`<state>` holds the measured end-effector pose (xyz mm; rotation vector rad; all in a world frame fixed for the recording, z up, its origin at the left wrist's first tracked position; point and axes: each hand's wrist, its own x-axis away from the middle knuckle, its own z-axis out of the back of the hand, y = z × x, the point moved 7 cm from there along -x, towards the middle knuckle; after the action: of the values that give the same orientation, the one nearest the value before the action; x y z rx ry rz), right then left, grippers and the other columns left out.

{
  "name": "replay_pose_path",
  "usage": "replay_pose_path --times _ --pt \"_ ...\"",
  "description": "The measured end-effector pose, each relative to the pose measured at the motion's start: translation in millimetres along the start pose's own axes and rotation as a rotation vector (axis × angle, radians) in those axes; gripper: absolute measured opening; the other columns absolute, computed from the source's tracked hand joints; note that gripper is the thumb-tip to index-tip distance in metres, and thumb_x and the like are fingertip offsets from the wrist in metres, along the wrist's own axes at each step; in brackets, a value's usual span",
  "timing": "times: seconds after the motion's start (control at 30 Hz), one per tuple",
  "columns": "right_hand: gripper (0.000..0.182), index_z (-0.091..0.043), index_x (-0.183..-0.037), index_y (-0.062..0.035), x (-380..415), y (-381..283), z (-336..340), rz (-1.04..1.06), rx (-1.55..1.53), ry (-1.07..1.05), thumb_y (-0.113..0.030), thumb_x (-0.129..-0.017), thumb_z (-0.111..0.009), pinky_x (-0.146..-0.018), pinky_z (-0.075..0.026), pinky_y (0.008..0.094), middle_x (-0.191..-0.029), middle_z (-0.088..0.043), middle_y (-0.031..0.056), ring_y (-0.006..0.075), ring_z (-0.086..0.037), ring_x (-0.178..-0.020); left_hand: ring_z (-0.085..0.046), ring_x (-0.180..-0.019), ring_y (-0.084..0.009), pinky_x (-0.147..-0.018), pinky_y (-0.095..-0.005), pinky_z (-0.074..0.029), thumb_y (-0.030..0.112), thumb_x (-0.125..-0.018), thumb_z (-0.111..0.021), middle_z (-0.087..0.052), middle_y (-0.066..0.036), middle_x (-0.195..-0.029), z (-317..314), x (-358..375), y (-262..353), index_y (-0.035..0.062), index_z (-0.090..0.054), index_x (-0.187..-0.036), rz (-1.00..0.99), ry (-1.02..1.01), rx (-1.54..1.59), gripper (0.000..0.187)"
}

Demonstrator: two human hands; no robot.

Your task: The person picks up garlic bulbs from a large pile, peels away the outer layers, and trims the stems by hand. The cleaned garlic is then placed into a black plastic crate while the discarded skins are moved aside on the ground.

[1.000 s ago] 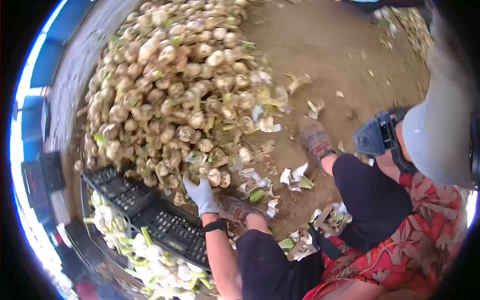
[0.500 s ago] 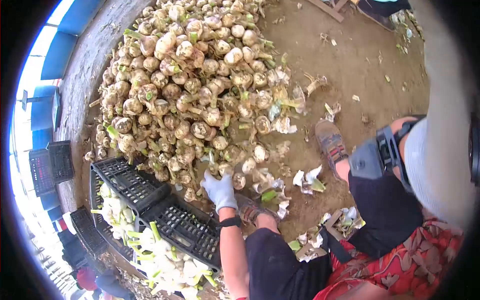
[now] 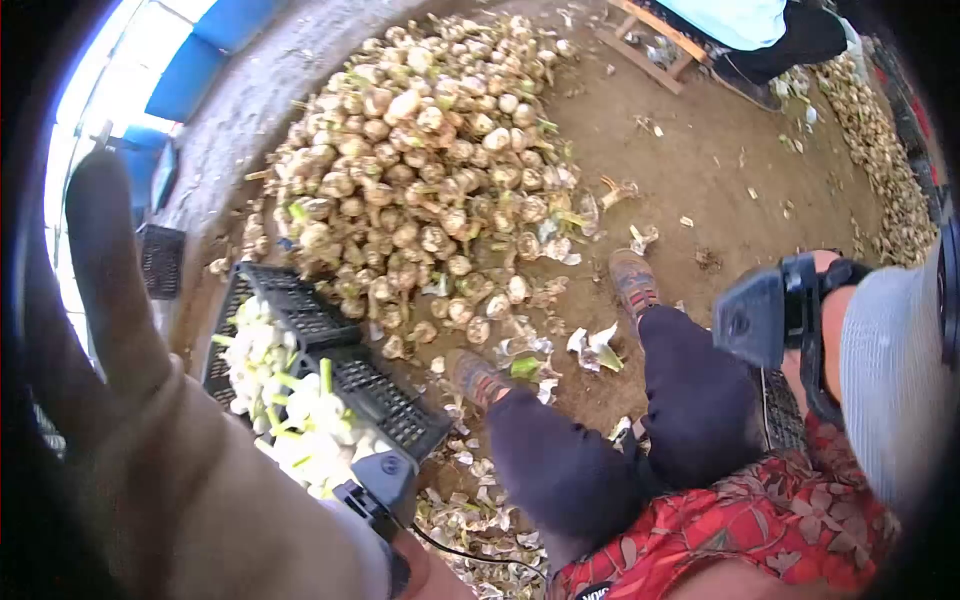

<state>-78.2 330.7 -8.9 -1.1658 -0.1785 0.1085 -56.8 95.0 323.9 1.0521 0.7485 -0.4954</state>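
My left hand [image 3: 170, 440], in a pale glove, is raised very close to the camera on the left side. Its fingers are stretched out and apart, with nothing visible in them. On the right, my gloved right hand [image 3: 895, 370] is also close to the camera; its fingers are out of sight past the edge. Dark devices are strapped at both wrists. Beyond my feet lies a large heap of soil-stained garlic bulbs [image 3: 410, 190]. Cleaned white garlic with green stems [image 3: 300, 390] fills black plastic crates [image 3: 385, 400], partly covered by my left hand and wrist.
Peeled garlic skins [image 3: 595, 350] litter the dirt floor [image 3: 700, 180] around my shoes. At top right a person in dark trousers [image 3: 810, 45] is beside a wooden frame [image 3: 650, 50]. Another garlic pile [image 3: 870, 150] runs along the right. A further crate [image 3: 160, 260] stands at the left.
My left hand has left the bulbs at the heap's near edge and risen up close to the camera, its fingers now spread. The view has shifted, showing more at the top right.
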Motion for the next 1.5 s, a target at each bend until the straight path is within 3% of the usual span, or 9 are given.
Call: replay_pose_path --times 0.4,0.6,0.8,0.97,1.03,1.17,1.3,1.4,1.5 --pt "0.024 -0.066 -0.1 -0.0079 32.4 -71.7 8.0 0.18 -0.019 -0.3 -0.025 -0.085 -0.067 -0.067 -0.053 0.0353 -0.087 -0.068 0.011 0.0266 -0.066 -0.076 -0.045 -0.123 -0.0301 -0.101 -0.0443 -0.041 0.002 -0.085 -0.048 -0.04 -0.02 -0.139 81.1 34.5 161.5 -0.0024 -0.036 -0.141 -0.177 0.277 -0.079 0.057" --pt "0.024 -0.066 -0.1 -0.0074 28.8 -134.1 20.2 0.414 0.179 -0.452 -0.026 -0.085 -0.067 -0.067 -0.053 0.0352 -0.087 -0.068 0.0114 0.0268 -0.066 -0.075 -0.05 -0.117 -0.0285 -0.097 -0.0416 -0.044 -0.001 -0.082 -0.052 -0.044 -0.019 -0.135 79.8 38.2 168.6 -0.0025 -0.036 -0.141 -0.168 0.325 -0.124 0.061" --pt "0.025 -0.066 -0.1 -0.0069 -29.9 -233.6 49.6 0.896 0.477 -0.449 -0.027 -0.086 -0.067 -0.066 -0.053 0.0351 -0.087 -0.068 0.0117 0.027 -0.066 -0.074 -0.054 -0.11 -0.0268 -0.093 -0.0389 -0.046 -0.004 -0.079 -0.056 -0.047 -0.018 -0.131 37.4 33.3 83.7 -0.0025 -0.036 -0.141 -0.084 0.18 -0.078 0.065" --pt "0.026 -0.065 -0.1 -0.0064 -131.8 -296.0 80.2 1.462 0.924 -0.134 -0.028 -0.086 -0.067 -0.066 -0.053 0.035 -0.087 -0.068 0.012 0.0272 -0.066 -0.074 -0.058 -0.09 -0.0226 -0.081 -0.0348 -0.052 -0.002 -0.079 -0.062 -0.053 -0.016 -0.118 -30.8 74.2 -134.7 0.0032 -0.043 -0.137 0.481 -0.161 -0.276 0.061" --pt "0.026 -0.065 -0.1 -0.0063 -193.1 -265.2 75.6 1.297 0.948 -0.124 -0.028 -0.086 -0.067 -0.066 -0.053 0.0349 -0.087 -0.068 0.0121 0.0273 -0.066 -0.074 -0.063 -0.09 -0.0299 -0.077 -0.0391 -0.054 0.008 -0.085 -0.059 -0.059 -0.017 -0.109 -58.5 143.6 -240.4 0.0059 -0.056 -0.119 0.449 -0.312 -0.485 0.035" --pt "0.024 -0.066 -0.102 -0.0067 -232.4 -100.6 8.7 0.674 0.402 -0.183 -0.026 -0.088 -0.065 -0.072 -0.053 0.0374 -0.093 -0.069 0.0155 0.0293 -0.067 -0.082 -0.063 -0.09 -0.0333 -0.081 -0.0411 -0.052 0.016 -0.085 -0.06 -0.061 -0.018 -0.099 -116.3 251.1 -313.8 0.0088 -0.064 -0.104 0.786 -0.631 -0.596 0.021" --pt "0.021 -0.066 -0.1 -0.0014 -188.5 -11.0 -54.9 0.529 0.252 -0.184 -0.017 -0.086 -0.065 -0.077 -0.052 0.0369 -0.095 -0.069 0.0162 0.0291 -0.067 -0.088 -0.063 -0.086 -0.0396 -0.074 -0.0484 -0.052 0.019 -0.074 -0.065 -0.06 -0.023 -0.108 -131.3 306.2 -346.3 0.0095 -0.06 -0.11 0.898 -0.649 -0.879 0.038" --pt "0.018 -0.065 -0.101 0.0013 -150.8 11.3 -75.4 0.297 0.041 -0.256 -0.008 -0.086 -0.062 -0.075 -0.051 0.033 -0.094 -0.069 0.0152 0.0242 -0.067 -0.086 -0.063 -0.093 -0.037 -0.079 -0.0479 -0.05 0.021 -0.08 -0.062 -0.062 -0.019 -0.109 -143.2 330.9 -363.0 0.0073 -0.06 -0.11 0.99 -0.784 -0.765 0.033" --pt "0.018 -0.065 -0.104 0.0021 -132.8 41.1 -79.1 0.031 -0.151 -0.224 -0.004 -0.087 -0.059 -0.075 -0.05 0.029 -0.093 -0.069 0.0119 0.0165 -0.065 -0.085 -0.064 -0.087 -0.0361 -0.077 -0.0473 -0.05 0.019 -0.08 -0.062 -0.063 -0.018 -0.103 -163.4 336.3 -357.3 0.0023 -0.058 -0.111 0.771 -0.956 -0.951 0.036"
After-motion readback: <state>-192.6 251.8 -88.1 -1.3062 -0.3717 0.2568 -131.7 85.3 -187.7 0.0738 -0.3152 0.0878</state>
